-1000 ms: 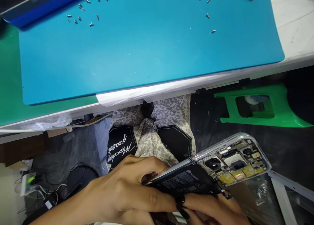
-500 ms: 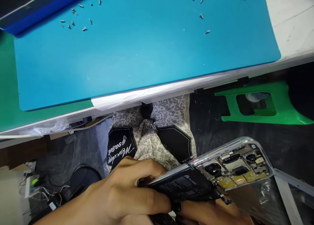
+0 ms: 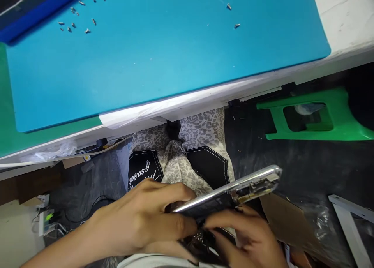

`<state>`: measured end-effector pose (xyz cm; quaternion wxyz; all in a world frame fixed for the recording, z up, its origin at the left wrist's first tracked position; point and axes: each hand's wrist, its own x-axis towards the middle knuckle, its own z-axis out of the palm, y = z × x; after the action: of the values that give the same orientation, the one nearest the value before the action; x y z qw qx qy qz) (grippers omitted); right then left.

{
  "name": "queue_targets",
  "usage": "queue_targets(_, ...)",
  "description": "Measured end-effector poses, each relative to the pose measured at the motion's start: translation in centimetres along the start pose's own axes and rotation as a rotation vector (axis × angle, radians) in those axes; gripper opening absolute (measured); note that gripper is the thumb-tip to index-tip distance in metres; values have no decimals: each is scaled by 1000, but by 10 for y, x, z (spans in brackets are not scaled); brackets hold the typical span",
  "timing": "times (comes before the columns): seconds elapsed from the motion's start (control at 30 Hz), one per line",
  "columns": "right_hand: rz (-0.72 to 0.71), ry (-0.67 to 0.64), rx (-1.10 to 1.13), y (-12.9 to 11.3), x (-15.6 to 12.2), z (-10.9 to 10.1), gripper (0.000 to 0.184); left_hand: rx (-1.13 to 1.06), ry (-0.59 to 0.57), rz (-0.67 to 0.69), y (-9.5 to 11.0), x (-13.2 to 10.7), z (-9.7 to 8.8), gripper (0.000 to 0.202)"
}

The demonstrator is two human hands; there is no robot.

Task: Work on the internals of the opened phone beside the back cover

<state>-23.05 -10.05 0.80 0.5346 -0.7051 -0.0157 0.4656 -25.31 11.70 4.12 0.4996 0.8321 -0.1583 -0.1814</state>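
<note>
Below the table edge, over my lap, my left hand point(image 3: 146, 221) grips an opened phone point(image 3: 233, 190) by its near end. The phone shows a silver frame, a black battery and a bit of circuit board, and it lies tilted almost edge-on to the camera. My right hand point(image 3: 248, 237) is under and beside the phone, fingertips touching its lower edge near the battery. Whether the right hand pinches a part there is hidden.
A blue work mat point(image 3: 163, 53) covers the table, with several small screws at its far left point(image 3: 73, 22) and far right point(image 3: 232, 14). A green plastic stool point(image 3: 309, 118) stands on the dark floor at right. Cables and a power strip point(image 3: 46, 219) lie at lower left.
The phone has turned from showing its open inside to nearly edge-on and moved left. My right hand has come up into view along its lower edge.
</note>
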Motion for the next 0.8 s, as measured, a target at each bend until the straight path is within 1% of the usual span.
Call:
queue_targets(0.07, 177, -49, 151, 7, 6, 5, 12, 32, -69, -3, -8, 1, 1, 34)
queue_targets(0.1, 218, -74, 205, 12, 9, 8, 12, 48, -105, -15, -14, 0, 3, 33)
queue_targets(0.2, 262, -112, 268, 29, 19, 15, 17, 65, -217, -74, -32, 1, 8, 31)
queue_targets(0.3, 376, -144, 334, 43, 29, 20, 29, -26, -309, -160, -49, 7, 10, 33)
queue_targets(0.4, 494, -194, 360, 51, 38, 21, 37, -113, -356, -228, -63, 17, 9, 32)
queue_targets(0.5, 562, -268, 336, 52, 46, 20, 40, -195, -395, -278, -77, 28, 7, 26)
queue_targets(0.57, 565, -276, 304, 52, 50, 19, 40, -252, -417, -310, -86, 33, 8, 23)
queue_targets(0.63, 521, -223, 254, 52, 52, 20, 36, -294, -432, -340, -95, 38, 9, 22)
queue_targets(0.7, 438, -140, 193, 53, 53, 22, 29, -323, -446, -366, -101, 42, 11, 22)
queue_targets(0.8, 278, -15, 116, 57, 50, 26, 14, -354, -465, -413, -109, 45, 12, 21)
